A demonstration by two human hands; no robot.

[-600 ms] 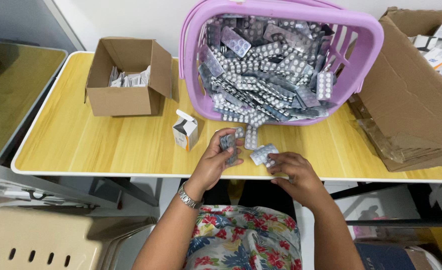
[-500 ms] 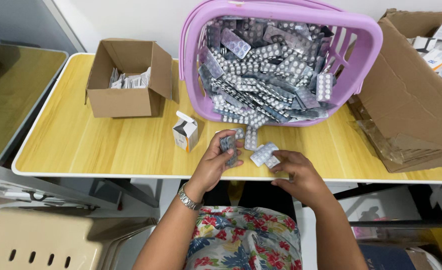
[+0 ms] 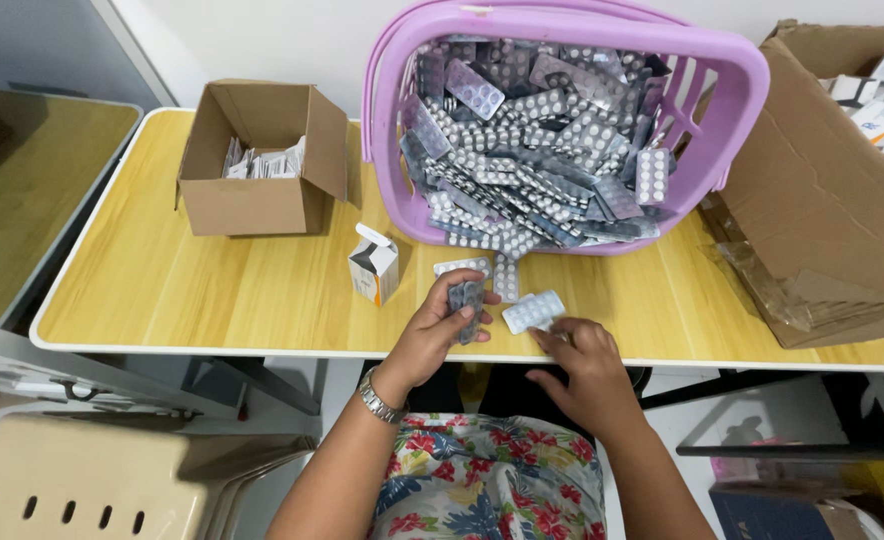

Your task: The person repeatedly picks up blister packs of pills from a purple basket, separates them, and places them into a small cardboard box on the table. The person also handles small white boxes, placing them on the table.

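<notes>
Gathering blister strips just in front of the purple basket: my left hand pinches a small stack of strips, my right hand has fingertips pressed on 1 loose strip; next I judge it needs lifting onto the stack.

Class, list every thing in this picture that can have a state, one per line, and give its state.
purple basket: tipped toward the person, full of blister packs
small carton: upright, top flap open
brown box: open, partly filled
large cardboard box: lying on its side, open
left hand: gripping a stack of blister packs
right hand: fingertips on a loose blister pack
</notes>
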